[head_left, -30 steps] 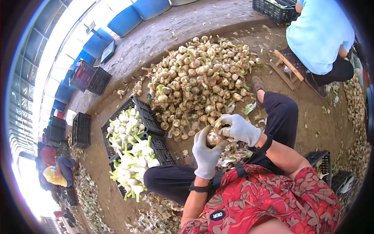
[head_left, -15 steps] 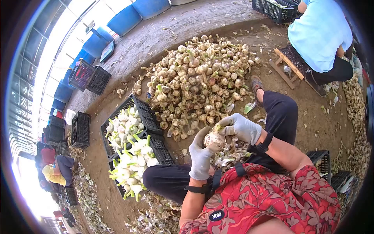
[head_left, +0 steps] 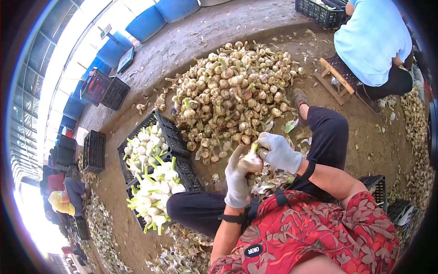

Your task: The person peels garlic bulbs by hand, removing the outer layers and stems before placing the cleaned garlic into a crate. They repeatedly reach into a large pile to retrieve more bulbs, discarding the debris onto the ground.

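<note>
My left hand [head_left: 237,179], in a pale work glove, is wrapped round a garlic bulb [head_left: 252,163] with a pinkish-white skin and a short green stem pointing up. My right hand [head_left: 279,153], gloved too, is closed at the bulb's stem and right side, its fingertips pressed together. Beyond both hands lies a large heap of unpeeled garlic bulbs [head_left: 228,91]. To the left, black crates [head_left: 169,132] hold clean white bulbs [head_left: 153,194] with green stems. Loose papery skins [head_left: 269,180] lie below my hands.
A co-worker [head_left: 372,41] in a light blue top sits at the upper right by a wooden stool [head_left: 337,75]. Other people [head_left: 66,201] are at the far left. Blue tubs [head_left: 146,23] and stacked black crates [head_left: 94,151] stand along the left side.
The bulb has been turned, so its stem now points up and its smoother, pinkish side shows. My right hand has shifted slightly left and its fingers are more closed.
</note>
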A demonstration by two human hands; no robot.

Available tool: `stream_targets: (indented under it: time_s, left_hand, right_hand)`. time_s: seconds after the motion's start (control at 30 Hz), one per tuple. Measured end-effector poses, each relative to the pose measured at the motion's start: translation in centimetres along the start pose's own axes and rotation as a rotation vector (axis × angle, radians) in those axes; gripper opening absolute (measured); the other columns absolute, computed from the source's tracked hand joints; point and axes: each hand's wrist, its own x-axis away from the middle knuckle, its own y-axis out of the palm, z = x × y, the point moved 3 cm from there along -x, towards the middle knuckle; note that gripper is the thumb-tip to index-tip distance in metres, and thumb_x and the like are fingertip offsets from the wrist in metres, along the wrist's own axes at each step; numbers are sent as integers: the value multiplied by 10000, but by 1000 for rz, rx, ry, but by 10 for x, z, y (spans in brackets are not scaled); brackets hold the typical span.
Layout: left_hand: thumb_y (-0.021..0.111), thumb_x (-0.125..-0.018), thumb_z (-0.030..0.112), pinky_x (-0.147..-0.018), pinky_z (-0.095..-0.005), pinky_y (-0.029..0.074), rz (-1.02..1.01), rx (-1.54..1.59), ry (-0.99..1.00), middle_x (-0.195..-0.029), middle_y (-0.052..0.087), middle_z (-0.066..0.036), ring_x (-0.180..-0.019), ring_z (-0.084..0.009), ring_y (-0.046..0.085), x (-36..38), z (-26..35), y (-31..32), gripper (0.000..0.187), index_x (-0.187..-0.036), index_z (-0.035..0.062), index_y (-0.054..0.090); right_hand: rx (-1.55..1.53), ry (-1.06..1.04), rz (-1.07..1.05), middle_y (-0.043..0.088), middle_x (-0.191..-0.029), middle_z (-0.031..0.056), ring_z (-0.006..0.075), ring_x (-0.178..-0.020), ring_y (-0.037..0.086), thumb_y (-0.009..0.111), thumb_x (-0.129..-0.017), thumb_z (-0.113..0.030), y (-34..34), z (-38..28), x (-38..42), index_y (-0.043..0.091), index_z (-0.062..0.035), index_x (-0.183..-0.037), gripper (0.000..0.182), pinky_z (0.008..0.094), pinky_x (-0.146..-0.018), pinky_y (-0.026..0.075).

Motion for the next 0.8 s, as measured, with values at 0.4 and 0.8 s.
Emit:
stream_targets:
  time_s: [0.4,0.8]
  left_hand:
    - [503,-936,545,-616,-241,479,211,-118,238,-1011,608,-43,-810,-126,586,-14,-35,-20,574,-1272,80,473]
    - [465,-940,457,-335,-240,272,-104,536,-247,-828,659,-118,-386,-135,391,-6,-28,-32,440,-1118,76,594]
  right_hand:
    - [-296,242,-171,651,-916,48,88,-846,569,652,-875,-96,23,-7,14,643,38,-1009,189,265,-749,481]
    - [-1200,621,-13,669,-871,84,109,-683,625,559,-919,-84,-5,27,3,627,23,-1048,180,249,-566,520]
